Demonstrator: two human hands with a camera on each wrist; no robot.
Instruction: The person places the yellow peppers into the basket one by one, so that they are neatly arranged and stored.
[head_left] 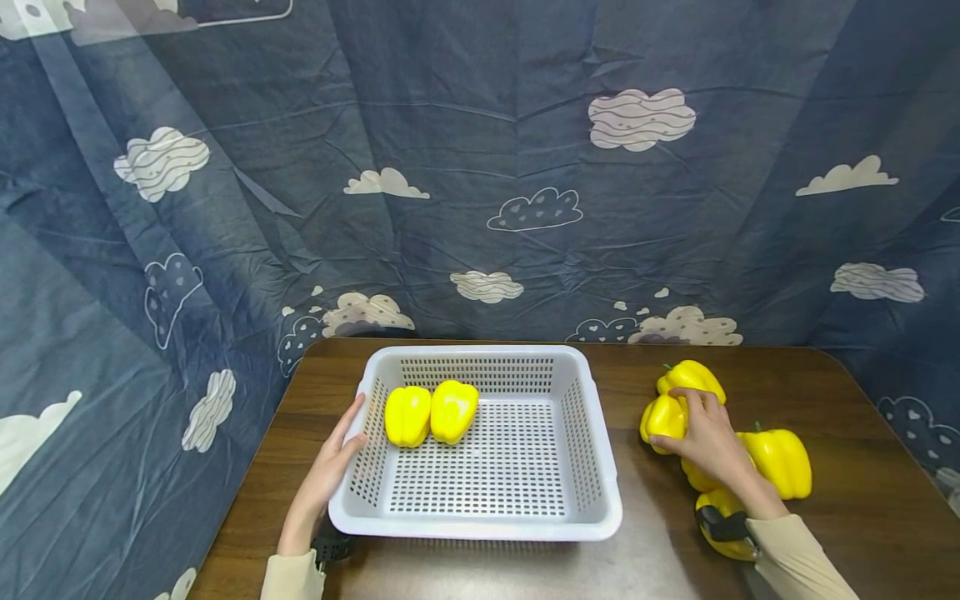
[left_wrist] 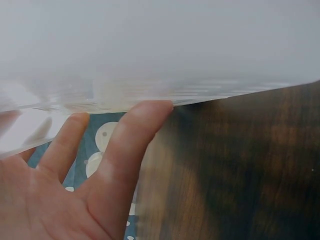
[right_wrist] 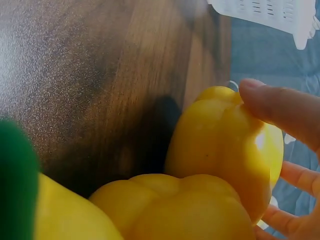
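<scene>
My right hand (head_left: pixel 708 437) grips a yellow bell pepper (head_left: pixel 664 419), thumb on one side and fingers on the other. In the right wrist view this bell pepper (right_wrist: pixel 220 145) stands against another pepper (right_wrist: pixel 175 210). My left hand (head_left: pixel 330 467) touches the left side of a white perforated plastic basket (head_left: pixel 480 527). The left wrist view shows its thumb (left_wrist: pixel 132 140) and extended fingers against the basket wall (left_wrist: pixel 160 55). Inside the basket, two yellow bell peppers, one at left (head_left: pixel 407 417) and one beside it (head_left: pixel 453 412), lie near the back left corner.
More yellow bell peppers lie around my right hand: one behind (head_left: pixel 693 379), one to the right (head_left: pixel 783 462), one under the wrist (head_left: pixel 723 533). All stand on a brown wooden table (head_left: pixel 637 517). A blue cloud-print curtain (head_left: pixel 480 167) hangs behind the table.
</scene>
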